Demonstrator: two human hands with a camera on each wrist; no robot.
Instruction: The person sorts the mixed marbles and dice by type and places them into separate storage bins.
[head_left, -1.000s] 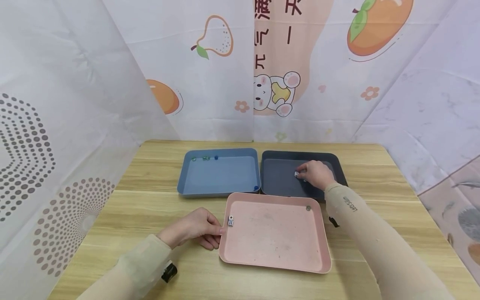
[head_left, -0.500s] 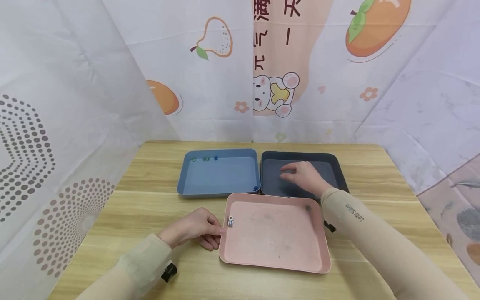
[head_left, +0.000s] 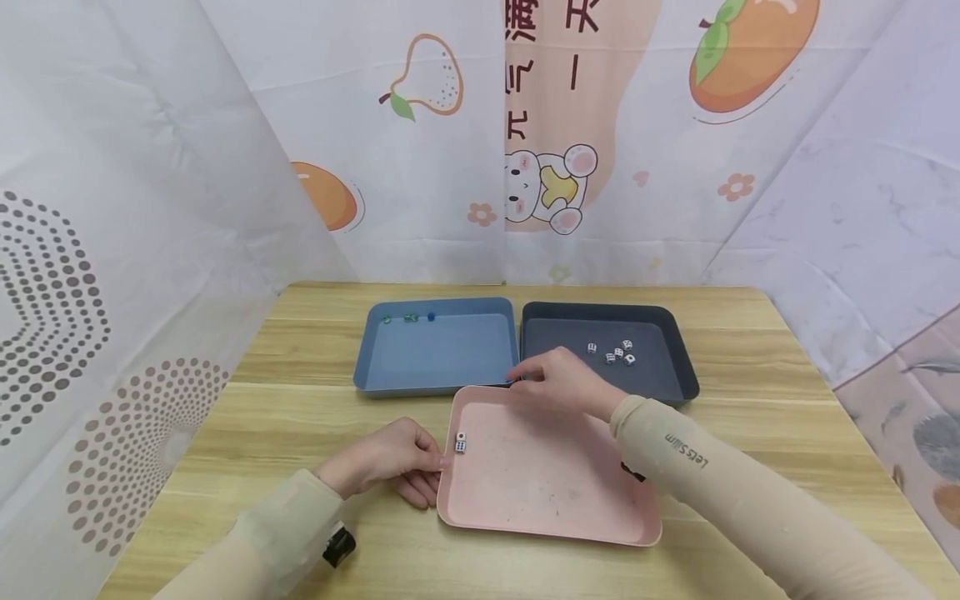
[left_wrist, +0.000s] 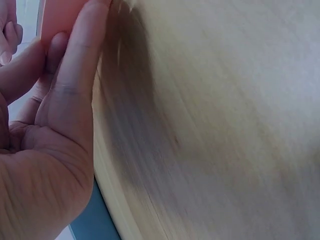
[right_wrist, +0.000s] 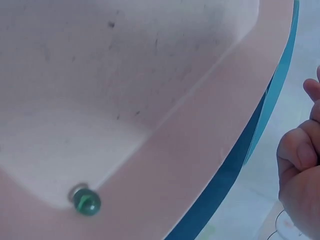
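Note:
My left hand (head_left: 397, 462) pinches the left rim of a pink tray (head_left: 555, 533) between thumb and fingers; in the left wrist view the thumb lies along that rim. My right hand (head_left: 566, 382) reaches over the tray's far edge, fingers extended, nothing seen between them. Its fingertips are right at the near right corner of a blue tray (head_left: 442, 354). Two white dice (head_left: 461, 447) lie by the pink tray's left wall. A green glass marble (right_wrist: 87, 202) sits in a corner of the pink tray, hidden by my right arm in the head view.
Behind on the right, a dark navy tray (head_left: 558, 342) holds several white dice (head_left: 618, 353). Green marbles (head_left: 410, 317) and a blue one (head_left: 431, 317) lie along the blue tray's far wall. A printed curtain (head_left: 420, 192) closes off the back of the wooden table (head_left: 300, 400).
My right hand has let go of a die in the navy tray and moved left and nearer, to the blue tray's corner. My left hand stays at the pink tray's rim.

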